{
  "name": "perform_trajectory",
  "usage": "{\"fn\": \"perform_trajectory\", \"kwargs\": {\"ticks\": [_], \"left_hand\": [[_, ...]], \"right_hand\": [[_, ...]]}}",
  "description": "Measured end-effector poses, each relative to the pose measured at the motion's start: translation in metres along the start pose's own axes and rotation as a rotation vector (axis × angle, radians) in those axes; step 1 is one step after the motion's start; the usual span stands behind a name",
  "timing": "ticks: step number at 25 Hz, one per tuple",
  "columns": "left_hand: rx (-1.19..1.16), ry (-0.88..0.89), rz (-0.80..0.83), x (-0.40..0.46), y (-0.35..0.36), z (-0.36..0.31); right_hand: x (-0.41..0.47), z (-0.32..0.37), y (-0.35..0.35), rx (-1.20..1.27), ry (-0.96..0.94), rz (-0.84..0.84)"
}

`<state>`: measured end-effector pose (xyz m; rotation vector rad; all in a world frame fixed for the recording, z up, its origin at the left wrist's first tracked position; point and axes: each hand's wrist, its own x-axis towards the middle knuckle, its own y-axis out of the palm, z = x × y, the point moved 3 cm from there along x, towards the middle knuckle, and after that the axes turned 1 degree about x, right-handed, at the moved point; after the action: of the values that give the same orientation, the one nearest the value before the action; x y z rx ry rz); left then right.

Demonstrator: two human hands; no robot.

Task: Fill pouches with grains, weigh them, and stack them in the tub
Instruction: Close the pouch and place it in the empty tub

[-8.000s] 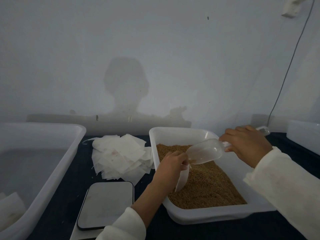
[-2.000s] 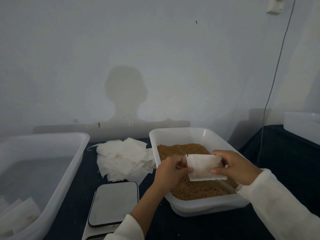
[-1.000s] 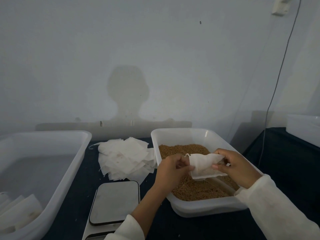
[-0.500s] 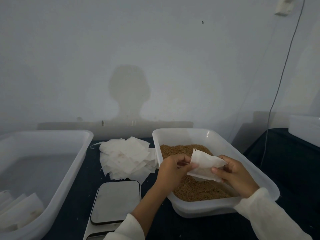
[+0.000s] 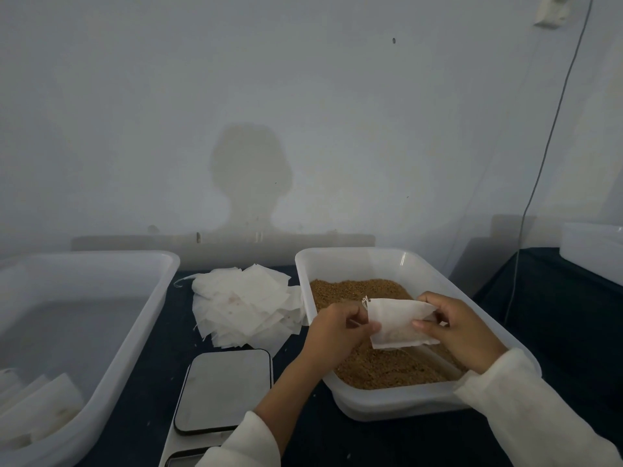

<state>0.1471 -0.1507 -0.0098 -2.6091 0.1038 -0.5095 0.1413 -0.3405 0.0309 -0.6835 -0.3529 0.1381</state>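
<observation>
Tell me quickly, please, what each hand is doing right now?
Left hand: pinches the left edge of the pouch, by its drawstring.
Right hand: grips the pouch's right end, over the grain tray.

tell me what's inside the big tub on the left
A few white filled pouches lie stacked in the near corner of the tub; its floor beyond them looks bare. The frame edge cuts off the nearest part.

The left tub [image 5: 101, 332] is cut off by the left edge; the scale's [image 5: 222, 390] display lies hidden behind the left sleeve [image 5: 242, 446].
</observation>
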Motion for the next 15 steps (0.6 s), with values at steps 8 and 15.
{"fn": "perform_trajectory", "kwargs": {"ticks": [8, 15], "left_hand": [[-0.049, 0.117, -0.023, 0.012, -0.016, -0.024], [0.194, 0.323, -0.041, 0.01, -0.045, -0.05]], "right_hand": [[-0.007, -0.007, 0.016, 0.249, 0.181, 0.056], [0.001, 0.028, 0.042, 0.406, 0.101, 0.018]]}}
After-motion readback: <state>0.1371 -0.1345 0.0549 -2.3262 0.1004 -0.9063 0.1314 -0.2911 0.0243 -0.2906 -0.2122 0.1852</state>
